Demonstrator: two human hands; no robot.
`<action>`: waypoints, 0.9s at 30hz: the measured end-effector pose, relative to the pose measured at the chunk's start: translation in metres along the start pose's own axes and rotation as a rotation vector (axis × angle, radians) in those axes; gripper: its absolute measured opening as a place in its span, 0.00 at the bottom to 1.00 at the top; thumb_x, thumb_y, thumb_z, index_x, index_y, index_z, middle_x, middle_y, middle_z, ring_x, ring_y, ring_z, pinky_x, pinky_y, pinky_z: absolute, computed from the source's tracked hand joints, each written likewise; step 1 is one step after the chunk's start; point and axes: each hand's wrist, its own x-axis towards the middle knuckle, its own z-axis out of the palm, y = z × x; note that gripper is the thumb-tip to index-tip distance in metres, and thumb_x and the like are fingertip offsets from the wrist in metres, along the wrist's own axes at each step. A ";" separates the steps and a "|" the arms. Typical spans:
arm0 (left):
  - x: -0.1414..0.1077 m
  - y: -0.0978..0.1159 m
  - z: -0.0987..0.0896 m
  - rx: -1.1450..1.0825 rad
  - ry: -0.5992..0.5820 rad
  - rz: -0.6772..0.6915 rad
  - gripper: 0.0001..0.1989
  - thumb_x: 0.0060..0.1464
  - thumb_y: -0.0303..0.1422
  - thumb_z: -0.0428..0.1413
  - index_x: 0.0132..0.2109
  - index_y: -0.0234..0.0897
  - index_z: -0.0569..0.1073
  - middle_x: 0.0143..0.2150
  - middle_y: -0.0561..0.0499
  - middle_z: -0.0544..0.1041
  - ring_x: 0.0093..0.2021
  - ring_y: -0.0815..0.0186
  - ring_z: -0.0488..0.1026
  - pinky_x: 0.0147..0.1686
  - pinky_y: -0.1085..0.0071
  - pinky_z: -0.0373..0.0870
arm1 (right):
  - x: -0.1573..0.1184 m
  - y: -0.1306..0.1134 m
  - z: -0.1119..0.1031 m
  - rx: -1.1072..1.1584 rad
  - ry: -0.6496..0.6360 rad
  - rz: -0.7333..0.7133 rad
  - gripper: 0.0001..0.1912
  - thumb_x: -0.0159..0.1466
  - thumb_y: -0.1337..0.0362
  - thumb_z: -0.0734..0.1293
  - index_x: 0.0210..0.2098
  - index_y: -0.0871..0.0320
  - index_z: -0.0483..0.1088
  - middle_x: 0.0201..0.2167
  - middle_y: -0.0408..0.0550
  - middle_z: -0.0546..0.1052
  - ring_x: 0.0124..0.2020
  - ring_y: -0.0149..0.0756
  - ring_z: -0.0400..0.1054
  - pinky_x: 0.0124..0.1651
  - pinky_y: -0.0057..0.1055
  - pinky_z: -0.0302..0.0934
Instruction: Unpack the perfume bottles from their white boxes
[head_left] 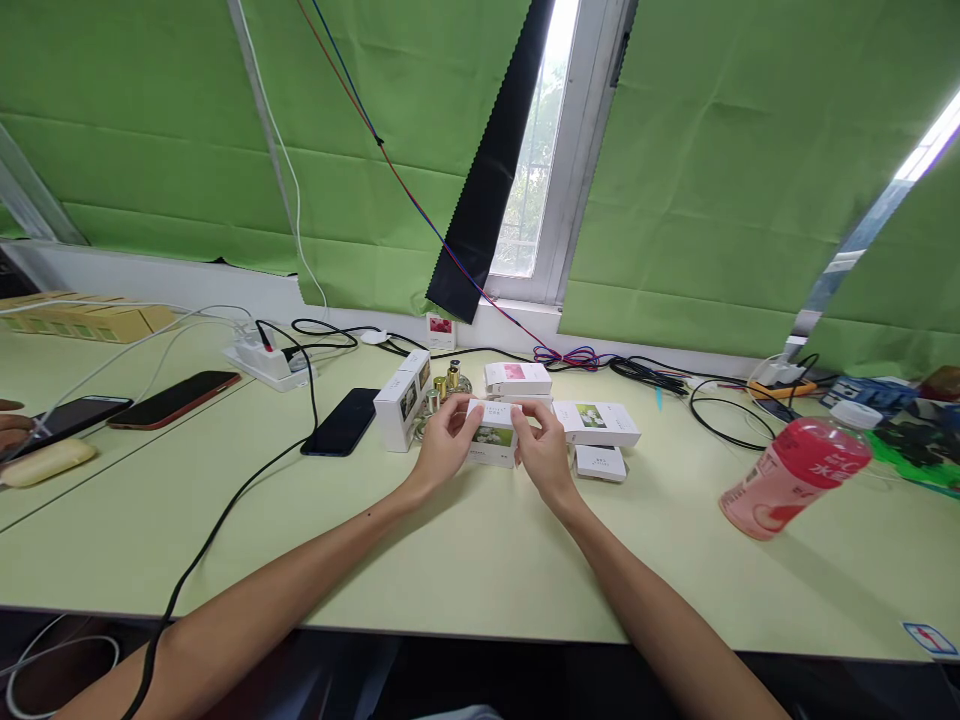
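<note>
Your left hand point(442, 442) and right hand point(545, 452) pinch the flower-print carton point(492, 455) at its two ends, thumbs toward you, the remaining fingers partly hidden behind it. It sits midway along the tabletop point(487, 575), well back from the front edge. As I judge it, the handling of this carton is unfinished: you have it between both hands, and whether its flap is tucked fully home is hard to tell from here. A white upright carton point(399, 412) stands to its left, while a pink-flower carton point(517, 376), a green-flower carton point(596, 421) and a small flat carton point(600, 463) lie beyond and to its right. The gold-capped glass bottles point(454, 377) stand outside any carton, so boxing them, if that is the aim, seems left to do. For moving, your best room is the bare strip between the carton and the tabletop's front edge, and the stretch rightward to the pink drink bottle point(796, 476). Leftward is tighter, with a black phone point(341, 421) and a black cable point(251, 478) running over the front edge.
</note>
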 end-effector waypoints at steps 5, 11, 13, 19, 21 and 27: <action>-0.001 0.000 -0.001 0.018 -0.003 0.000 0.16 0.59 0.47 0.55 0.43 0.37 0.71 0.42 0.47 0.79 0.42 0.61 0.78 0.40 0.68 0.74 | -0.001 -0.001 0.000 -0.017 -0.003 -0.002 0.17 0.65 0.49 0.63 0.41 0.56 0.71 0.37 0.45 0.76 0.16 0.23 0.59 0.17 0.24 0.55; -0.001 0.000 -0.001 0.014 0.001 0.007 0.17 0.59 0.46 0.55 0.48 0.38 0.71 0.41 0.48 0.79 0.40 0.63 0.78 0.38 0.70 0.73 | -0.002 -0.003 0.000 -0.026 -0.005 -0.013 0.17 0.66 0.50 0.63 0.43 0.56 0.72 0.39 0.46 0.76 0.20 0.25 0.62 0.19 0.24 0.57; -0.001 0.001 -0.001 0.024 -0.010 0.015 0.17 0.60 0.46 0.55 0.49 0.39 0.71 0.41 0.48 0.79 0.40 0.62 0.78 0.37 0.70 0.73 | -0.003 -0.003 0.000 -0.021 -0.005 -0.018 0.17 0.66 0.50 0.63 0.43 0.56 0.72 0.39 0.46 0.76 0.21 0.26 0.63 0.20 0.24 0.57; -0.003 0.006 -0.001 0.035 -0.020 0.010 0.18 0.61 0.45 0.54 0.51 0.38 0.74 0.44 0.46 0.80 0.42 0.61 0.78 0.39 0.70 0.74 | -0.002 -0.003 0.000 -0.042 0.005 -0.033 0.18 0.66 0.50 0.62 0.46 0.55 0.73 0.39 0.47 0.77 0.22 0.27 0.65 0.21 0.24 0.59; -0.004 0.008 -0.001 0.043 -0.017 0.016 0.18 0.61 0.45 0.54 0.51 0.39 0.75 0.44 0.46 0.80 0.42 0.61 0.78 0.40 0.69 0.74 | -0.002 -0.004 0.000 -0.044 0.004 -0.036 0.18 0.66 0.50 0.63 0.46 0.55 0.74 0.40 0.47 0.77 0.23 0.27 0.66 0.21 0.24 0.60; -0.004 0.010 0.000 0.040 -0.013 0.012 0.19 0.60 0.45 0.55 0.51 0.38 0.76 0.45 0.46 0.80 0.42 0.61 0.78 0.39 0.70 0.74 | -0.002 -0.004 0.001 -0.032 0.014 -0.045 0.19 0.66 0.50 0.63 0.47 0.56 0.75 0.42 0.49 0.78 0.25 0.29 0.67 0.21 0.24 0.60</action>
